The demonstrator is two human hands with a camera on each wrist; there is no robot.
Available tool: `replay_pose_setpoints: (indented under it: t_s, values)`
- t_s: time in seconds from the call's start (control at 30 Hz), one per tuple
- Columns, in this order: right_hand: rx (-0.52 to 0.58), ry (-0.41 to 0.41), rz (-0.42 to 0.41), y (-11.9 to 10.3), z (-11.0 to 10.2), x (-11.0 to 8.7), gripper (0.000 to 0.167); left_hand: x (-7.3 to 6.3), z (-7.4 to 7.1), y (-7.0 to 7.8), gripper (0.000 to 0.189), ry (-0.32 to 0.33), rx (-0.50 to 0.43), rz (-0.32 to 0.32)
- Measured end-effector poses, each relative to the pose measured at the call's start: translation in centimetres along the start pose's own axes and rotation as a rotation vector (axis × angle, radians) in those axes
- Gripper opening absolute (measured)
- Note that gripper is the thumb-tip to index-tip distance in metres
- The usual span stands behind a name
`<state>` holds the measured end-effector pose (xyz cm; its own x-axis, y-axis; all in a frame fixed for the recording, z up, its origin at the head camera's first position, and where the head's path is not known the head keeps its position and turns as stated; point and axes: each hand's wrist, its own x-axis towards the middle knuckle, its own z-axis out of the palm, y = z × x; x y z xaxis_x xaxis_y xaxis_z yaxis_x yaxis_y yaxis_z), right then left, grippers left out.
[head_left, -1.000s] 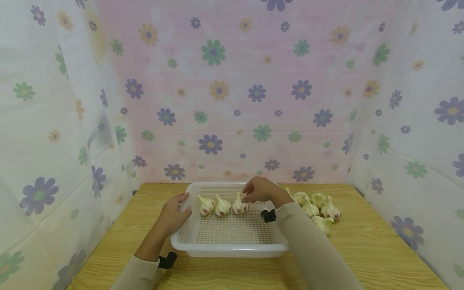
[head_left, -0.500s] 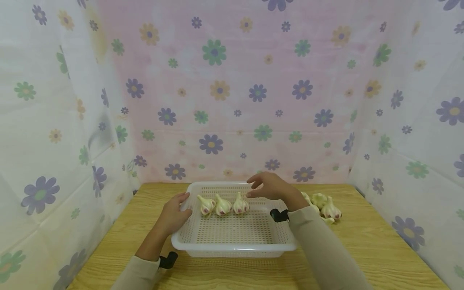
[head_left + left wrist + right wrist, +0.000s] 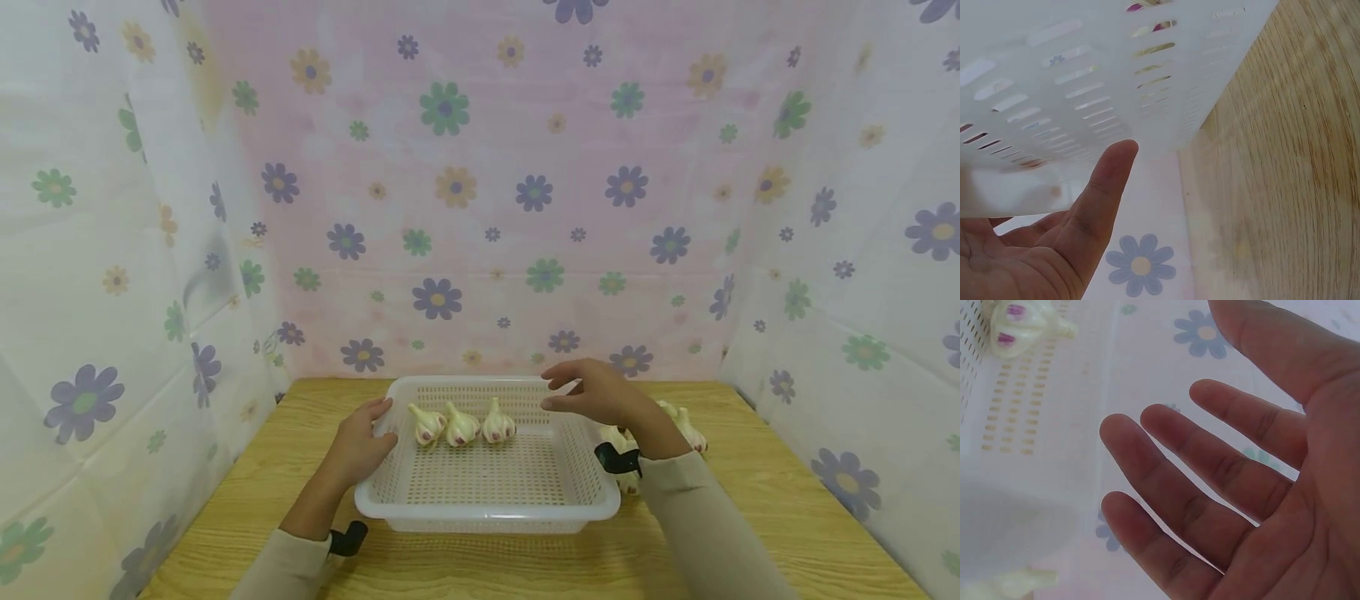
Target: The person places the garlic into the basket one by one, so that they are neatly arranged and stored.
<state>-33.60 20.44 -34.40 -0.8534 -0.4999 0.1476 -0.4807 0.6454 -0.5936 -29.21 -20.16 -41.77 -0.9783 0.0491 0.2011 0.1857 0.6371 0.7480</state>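
Note:
A white plastic basket (image 3: 498,515) with slotted walls stands on the table. Inside it, in a row toward the back left, sit three garlic bulbs (image 3: 462,425). My left hand (image 3: 363,443) grips the basket's left rim, thumb over the edge; in the left wrist view its fingers (image 3: 1104,187) lie along the outer wall. Over the basket's back right corner hovers my right hand (image 3: 600,396), its fingers (image 3: 1160,469) spread and holding nothing. More garlic bulbs (image 3: 690,429) lie to the right of the basket, partly hidden behind the right forearm.
The wooden table (image 3: 757,500) extends to both sides of the basket. Flowered cloth (image 3: 480,208) hangs behind it and along the left and right. A black wrist mount (image 3: 347,538) sits on each forearm.
My right hand has moved away from the third garlic bulb, toward the right and over the basket's corner, its fingers spreading. The left hand and the basket have stayed put.

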Motion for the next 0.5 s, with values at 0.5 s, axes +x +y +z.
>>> replay_pose_setpoints:
  t_s: [0.5]
  values:
    - [-0.014, 0.149, 0.032, 2.8, -1.0, -3.8, 0.053, 0.2, 0.1, 0.0, 0.064, -0.004, -0.006, -0.018]
